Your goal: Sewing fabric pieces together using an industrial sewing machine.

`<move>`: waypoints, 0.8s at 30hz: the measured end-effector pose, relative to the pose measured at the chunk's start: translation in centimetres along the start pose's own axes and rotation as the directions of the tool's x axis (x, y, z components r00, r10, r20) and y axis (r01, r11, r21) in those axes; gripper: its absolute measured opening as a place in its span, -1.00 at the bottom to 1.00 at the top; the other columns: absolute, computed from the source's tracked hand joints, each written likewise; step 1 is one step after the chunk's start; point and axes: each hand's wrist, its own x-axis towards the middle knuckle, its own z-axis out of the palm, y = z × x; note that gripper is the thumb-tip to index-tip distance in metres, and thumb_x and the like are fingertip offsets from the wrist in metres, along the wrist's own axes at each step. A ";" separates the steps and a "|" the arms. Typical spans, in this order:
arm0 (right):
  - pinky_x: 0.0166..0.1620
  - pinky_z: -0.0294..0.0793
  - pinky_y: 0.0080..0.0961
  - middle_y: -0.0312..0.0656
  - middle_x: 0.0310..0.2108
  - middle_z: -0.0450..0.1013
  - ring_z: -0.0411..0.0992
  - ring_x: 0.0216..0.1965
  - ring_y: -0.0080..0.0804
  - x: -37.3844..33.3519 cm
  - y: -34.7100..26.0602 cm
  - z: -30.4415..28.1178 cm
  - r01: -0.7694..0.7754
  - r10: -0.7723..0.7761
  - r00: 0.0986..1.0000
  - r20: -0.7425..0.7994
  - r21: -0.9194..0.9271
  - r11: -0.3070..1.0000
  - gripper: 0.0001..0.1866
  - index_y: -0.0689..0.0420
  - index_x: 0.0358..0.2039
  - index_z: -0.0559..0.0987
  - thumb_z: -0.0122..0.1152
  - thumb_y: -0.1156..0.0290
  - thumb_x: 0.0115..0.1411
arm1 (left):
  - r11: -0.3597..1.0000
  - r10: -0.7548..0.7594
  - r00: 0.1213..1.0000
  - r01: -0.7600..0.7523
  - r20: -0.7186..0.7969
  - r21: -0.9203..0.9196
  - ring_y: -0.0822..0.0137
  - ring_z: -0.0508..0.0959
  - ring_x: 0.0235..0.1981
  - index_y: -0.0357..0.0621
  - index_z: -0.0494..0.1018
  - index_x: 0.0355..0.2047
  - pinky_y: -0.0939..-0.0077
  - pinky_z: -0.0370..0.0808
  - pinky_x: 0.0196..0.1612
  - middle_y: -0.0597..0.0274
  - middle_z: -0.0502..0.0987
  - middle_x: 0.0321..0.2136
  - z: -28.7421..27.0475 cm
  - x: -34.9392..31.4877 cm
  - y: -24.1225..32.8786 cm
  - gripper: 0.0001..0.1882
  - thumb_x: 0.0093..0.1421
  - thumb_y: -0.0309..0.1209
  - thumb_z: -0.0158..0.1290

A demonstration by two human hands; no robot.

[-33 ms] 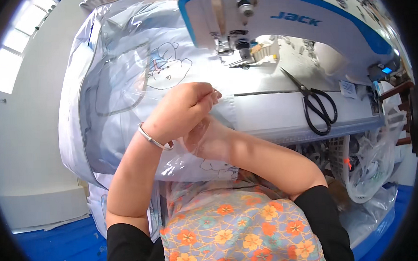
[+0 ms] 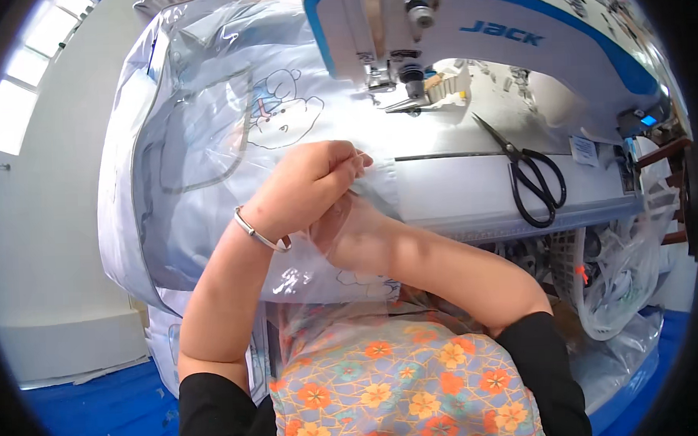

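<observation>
My left hand [image 2: 313,177], with a metal bangle at the wrist, is closed in a pinch over the right edge of a pale blue-grey fabric piece [image 2: 203,215] with cartoon animal drawings. Clear plastic film [image 2: 290,281] lies over this fabric and seems to be what the fingertips grip, near the sewing machine's front. My right hand [image 2: 335,226] reaches across from the right, beneath the left one and behind the film. Its fingers are mostly hidden. Just beyond both hands, the presser foot area of a white and blue sewing machine [image 2: 504,32] stands over the lit bed.
Black-handled scissors [image 2: 536,184] rest on the machine table's front right. A small white label [image 2: 583,150] lies beyond them. Below the table edge hang a white plastic basket [image 2: 567,268] and a clear bag [image 2: 624,285]. The fabric drapes over the table's left side.
The view has shifted slightly, so the machine and scissors appear a little farther right. Both hands keep the same pose.
</observation>
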 end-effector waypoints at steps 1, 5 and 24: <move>-0.06 0.53 -0.20 0.00 0.02 0.43 0.47 -0.04 -0.05 -1.6 -0.4 -0.5 -0.040 0.065 0.983 0.172 -0.142 0.989 -0.68 0.16 -0.07 0.54 0.15 0.54 0.12 | 0.982 0.030 0.999 -0.037 -0.040 -0.184 0.37 0.59 -0.34 -0.37 0.54 -0.23 0.42 0.53 -0.17 0.10 0.67 -0.18 0.3 -0.1 -0.9 -0.77 0.32 -0.48 -0.08; 0.06 0.51 -0.18 0.15 0.20 0.32 0.44 0.07 0.13 -7.1 -1.4 -3.4 0.049 -0.079 0.992 -0.096 -0.285 0.957 -0.51 0.28 0.10 0.47 0.19 0.57 0.10 | 0.933 0.123 0.986 -0.153 -0.111 -0.324 0.41 0.59 -0.33 -0.36 0.54 -0.24 0.45 0.54 -0.19 0.12 0.65 -0.16 1.3 0.4 -3.6 -0.77 0.33 -0.46 -0.08; 0.16 0.39 -0.50 -0.36 0.05 0.44 0.39 0.09 -0.53 1.5 6.1 0.6 0.170 -0.212 0.926 -0.311 -0.155 0.973 -0.73 -0.02 0.05 0.47 -0.03 0.27 0.39 | 0.808 0.479 0.867 -0.374 -0.137 0.454 -0.08 0.58 -0.27 -0.31 0.55 -0.35 0.09 0.51 -0.13 -0.06 0.57 -0.36 1.0 5.6 -2.2 -0.77 0.23 -0.37 0.02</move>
